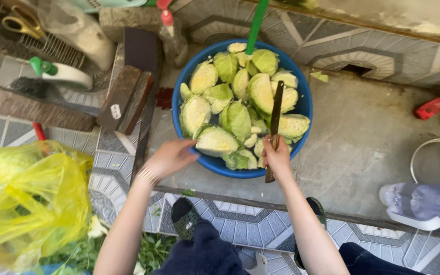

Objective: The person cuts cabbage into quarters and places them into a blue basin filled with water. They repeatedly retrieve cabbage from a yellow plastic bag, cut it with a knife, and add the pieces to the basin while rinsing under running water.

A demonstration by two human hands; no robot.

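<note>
- Blue basin (301,109) — round, standing on the grey concrete floor (362,137) directly in front of the person, filled with cut cabbage.
- Yellow plastic bag (26,203) — crumpled, at the left on the patterned tiles, well apart from the basin; green leaves lie below it.
- Cabbage pieces (238,119) — pale green halves and wedges, heaped to the rim; a green stick (255,25) rises from the far side of the pile.
- Left hand (171,158) — at the near rim, fingers curled onto a cabbage wedge (216,141) at the basin's edge.
- Right hand (277,159) — closed around the handle of a knife (276,109).
- Knife — dark blade pointing away from the person, lying across the cabbage pieces.
- Scissors (21,23) — yellow-handled, far upper left.
</note>
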